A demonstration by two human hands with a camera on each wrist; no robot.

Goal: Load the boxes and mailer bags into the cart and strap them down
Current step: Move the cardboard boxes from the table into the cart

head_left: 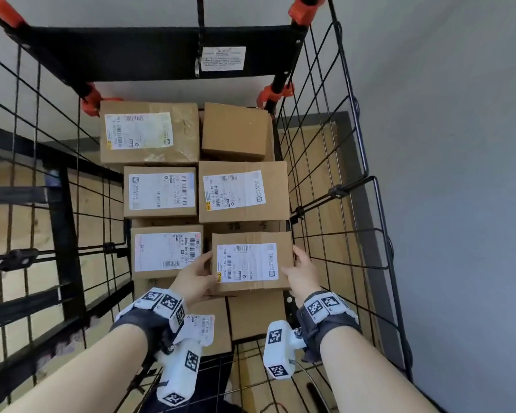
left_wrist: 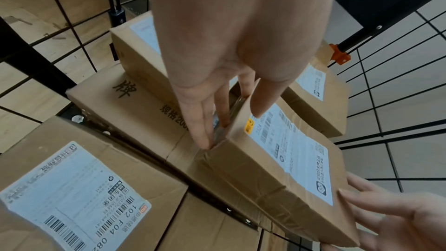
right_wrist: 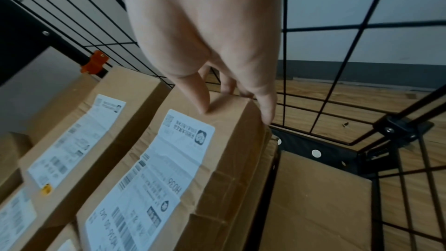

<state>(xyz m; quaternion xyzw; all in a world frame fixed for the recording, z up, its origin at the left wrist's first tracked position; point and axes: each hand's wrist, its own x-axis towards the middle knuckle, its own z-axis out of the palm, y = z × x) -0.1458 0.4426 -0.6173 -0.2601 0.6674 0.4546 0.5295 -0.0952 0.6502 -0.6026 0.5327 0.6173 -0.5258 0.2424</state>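
Observation:
A brown cardboard box [head_left: 251, 263] with a white shipping label is at the near right of the wire cart [head_left: 325, 162]. It lies over a lower layer of boxes. My left hand [head_left: 201, 271] grips its left edge, thumb on top and fingers down the side, as the left wrist view shows for the hand [left_wrist: 231, 127] and box [left_wrist: 277, 159]. My right hand [head_left: 295, 263] grips the right edge the same way, next to the cart's wire side. The right wrist view shows this hand [right_wrist: 236, 112] and box [right_wrist: 217, 159].
Several labelled boxes fill the cart: far left [head_left: 149, 134], far right [head_left: 236, 132], middle left [head_left: 160, 192], middle right [head_left: 243, 192], near left [head_left: 167, 251]. Lower boxes [head_left: 255, 315] lie nearest me. A black strap [head_left: 199, 34] hangs over a black panel [head_left: 161, 52]. A grey wall [head_left: 459, 174] stands right.

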